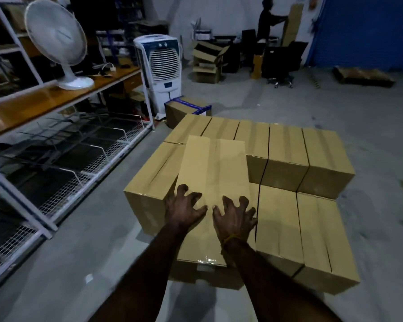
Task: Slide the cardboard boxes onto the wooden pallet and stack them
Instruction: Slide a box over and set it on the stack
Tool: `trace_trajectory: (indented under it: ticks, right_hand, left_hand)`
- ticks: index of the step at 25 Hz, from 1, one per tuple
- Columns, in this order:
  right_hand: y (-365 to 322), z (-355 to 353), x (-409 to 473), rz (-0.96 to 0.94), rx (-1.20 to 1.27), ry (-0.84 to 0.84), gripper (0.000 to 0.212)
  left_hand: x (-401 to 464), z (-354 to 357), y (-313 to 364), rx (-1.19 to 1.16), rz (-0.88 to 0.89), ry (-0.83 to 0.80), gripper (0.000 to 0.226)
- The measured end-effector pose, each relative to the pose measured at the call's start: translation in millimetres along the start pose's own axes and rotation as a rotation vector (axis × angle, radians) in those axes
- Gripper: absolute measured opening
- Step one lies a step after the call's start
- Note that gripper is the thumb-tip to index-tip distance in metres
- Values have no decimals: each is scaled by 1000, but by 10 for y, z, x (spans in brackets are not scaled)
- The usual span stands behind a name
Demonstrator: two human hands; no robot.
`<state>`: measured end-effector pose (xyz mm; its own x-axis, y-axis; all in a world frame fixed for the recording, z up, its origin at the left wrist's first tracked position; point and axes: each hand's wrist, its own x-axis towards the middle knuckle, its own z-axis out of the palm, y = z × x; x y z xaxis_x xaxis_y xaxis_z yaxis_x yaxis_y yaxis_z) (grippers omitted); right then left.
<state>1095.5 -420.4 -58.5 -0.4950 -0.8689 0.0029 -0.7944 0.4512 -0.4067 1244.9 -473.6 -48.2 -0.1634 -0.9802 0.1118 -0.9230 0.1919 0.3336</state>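
Observation:
A long cardboard box (213,168) lies on top of the stack of cardboard boxes (286,159), slightly askew, its near end overhanging toward me. My left hand (184,206) presses on its top with fingers spread and bent. Beside it my right hand (234,217), a yellow band at the wrist, presses the same top the same way. Several more boxes stand in two rows, the far row higher than the near right ones (312,233). The wooden pallet under the stack is hidden by the boxes.
A white metal rack (44,219) with wire shelves runs along the left, carrying a white fan (56,43). An air cooler (161,70) and a blue-taped box (186,108) stand behind the stack. A person (268,22) works at the back wall. Another pallet (363,76) lies far right.

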Motion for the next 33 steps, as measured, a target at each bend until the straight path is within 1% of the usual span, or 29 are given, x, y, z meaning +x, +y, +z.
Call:
trace_trajectory:
  ticks: [5,7,11,15,19,23,27,33]
  right_hand:
    - [-648,430,-6,97,19,67,52]
    - [-816,593,21,123,11,61,53]
    - [-1042,957,262,175,-25,47,55]
    - [-1004,1437,651,204,-39,24,58]
    - [-926,2055,1244,224,-5,-8,59]
    - [-824,2657,1750,224,1,15,58]
    - [-672,3074,2041,239,-5,-13,59]
    - [-527,3472,2245,259,-1,-19,65]
  left_hand:
    - [386,8,-744,-13,121,11,63]
    - [518,33,-940,-13,144,8,62]
    - [903,239,-1259,-51,147,-59,60]
    - [1316,757,-1438,-58,164,-71,60]
    - [1873,1420,-1631,-39,151,-77,59]
    - [2357,2016,-1791,-37,143,-49,58]
    - [2574,2400,-1880,-16,159,-45,59]
    - [2719,2883,-2012,-29,147,18,55]
